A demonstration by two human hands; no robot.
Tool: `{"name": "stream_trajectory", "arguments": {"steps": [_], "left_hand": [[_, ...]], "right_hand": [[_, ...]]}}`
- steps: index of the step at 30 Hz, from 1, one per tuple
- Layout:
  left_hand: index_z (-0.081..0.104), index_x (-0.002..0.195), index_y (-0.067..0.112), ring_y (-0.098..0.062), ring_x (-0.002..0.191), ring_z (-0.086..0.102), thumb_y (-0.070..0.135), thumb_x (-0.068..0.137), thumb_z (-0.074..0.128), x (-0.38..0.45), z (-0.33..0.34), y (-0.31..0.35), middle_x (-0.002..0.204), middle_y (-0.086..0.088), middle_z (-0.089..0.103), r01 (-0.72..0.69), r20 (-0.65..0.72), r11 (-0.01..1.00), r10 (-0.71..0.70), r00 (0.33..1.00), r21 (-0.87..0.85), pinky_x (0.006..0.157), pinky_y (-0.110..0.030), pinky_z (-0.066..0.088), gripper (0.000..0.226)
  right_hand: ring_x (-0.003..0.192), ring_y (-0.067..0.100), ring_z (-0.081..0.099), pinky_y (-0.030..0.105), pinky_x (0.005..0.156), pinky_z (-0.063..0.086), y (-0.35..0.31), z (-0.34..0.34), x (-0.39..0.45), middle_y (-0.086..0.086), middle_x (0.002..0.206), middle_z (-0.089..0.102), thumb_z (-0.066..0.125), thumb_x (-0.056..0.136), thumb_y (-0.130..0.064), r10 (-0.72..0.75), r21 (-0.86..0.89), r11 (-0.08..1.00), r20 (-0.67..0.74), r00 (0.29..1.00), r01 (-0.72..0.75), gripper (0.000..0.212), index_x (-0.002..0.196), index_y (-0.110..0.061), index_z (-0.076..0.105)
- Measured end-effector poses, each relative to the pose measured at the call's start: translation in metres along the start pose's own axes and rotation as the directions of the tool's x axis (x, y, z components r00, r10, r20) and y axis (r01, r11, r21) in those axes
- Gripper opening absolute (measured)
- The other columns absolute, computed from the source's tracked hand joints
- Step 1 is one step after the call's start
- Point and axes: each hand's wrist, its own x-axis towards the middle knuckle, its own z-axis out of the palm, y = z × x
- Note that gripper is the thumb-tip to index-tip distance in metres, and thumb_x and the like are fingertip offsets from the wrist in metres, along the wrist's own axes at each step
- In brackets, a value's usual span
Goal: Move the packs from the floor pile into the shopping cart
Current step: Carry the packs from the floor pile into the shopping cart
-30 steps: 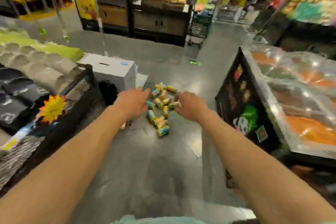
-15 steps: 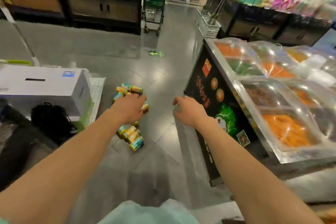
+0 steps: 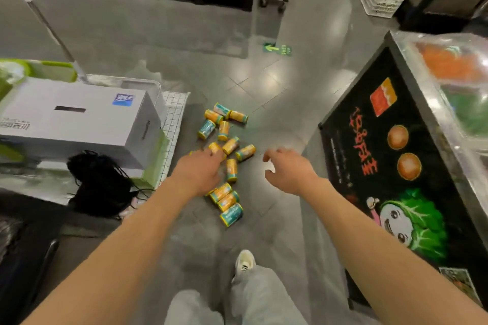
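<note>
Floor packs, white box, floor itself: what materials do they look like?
Packs: small cylinders with glossy yellow-and-teal printed wrap, likely film or a paper label; body material unclear.
White box: matte cardboard by its look, with crisp folded edges, a cut handle slot and a blue sticker.
Floor: grey polished tile or stone, with visible joint lines and lamp reflections.
</note>
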Motion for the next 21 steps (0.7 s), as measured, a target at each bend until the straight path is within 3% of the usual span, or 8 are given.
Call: {"name": "stream_trajectory", "arguments": {"steps": [5, 16, 21], "left_hand": [[0.042, 0.140, 0.018, -0.035, 0.125, 0.052, 0.031, 0.095, 0.048, 0.101, 0.086, -0.020, 0.135, -0.011, 0.052, 0.040, 0.043, 0.989, -0.034, 0.998, -0.142, 0.095, -0.047, 0.050, 0.048], [0.041, 0.138, 0.019, -0.035, 0.122, 0.054, 0.027, 0.095, 0.050, 0.291, 0.408, -0.079, 0.129, -0.011, 0.054, -0.101, 0.150, 0.994, 0.094, 0.984, 0.037, 0.088, -0.044, 0.046, 0.045], [0.043, 0.134, 0.017, -0.035, 0.122, 0.053, 0.026, 0.096, 0.049, 0.354, 0.522, -0.106, 0.130, -0.010, 0.054, -0.116, 0.134, 0.986, 0.100, 0.986, 0.120, 0.081, -0.043, 0.042, 0.039]], "right_hand": [[0.118, 0.032, 0.054, 0.040, 0.087, 0.046, 0.014, 0.074, 0.106, 0.010, 0.128, 0.056, 0.052, 0.096, -0.033, -0.080, -0.113, 0.990, 0.061, 0.995, 0.086, 0.039, 0.133, -0.020, 0.052], [0.121, 0.033, 0.053, 0.038, 0.089, 0.046, 0.053, 0.418, 0.294, 0.009, 0.128, 0.054, 0.059, 0.092, -0.039, -0.087, -0.054, 0.994, 0.176, 0.981, 0.098, 0.046, 0.133, -0.022, 0.051], [0.116, 0.031, 0.053, 0.034, 0.078, 0.039, 0.080, 0.536, 0.346, 0.006, 0.124, 0.055, 0.062, 0.089, -0.036, -0.137, -0.076, 0.985, 0.199, 0.970, 0.154, 0.046, 0.132, -0.025, 0.051]]}}
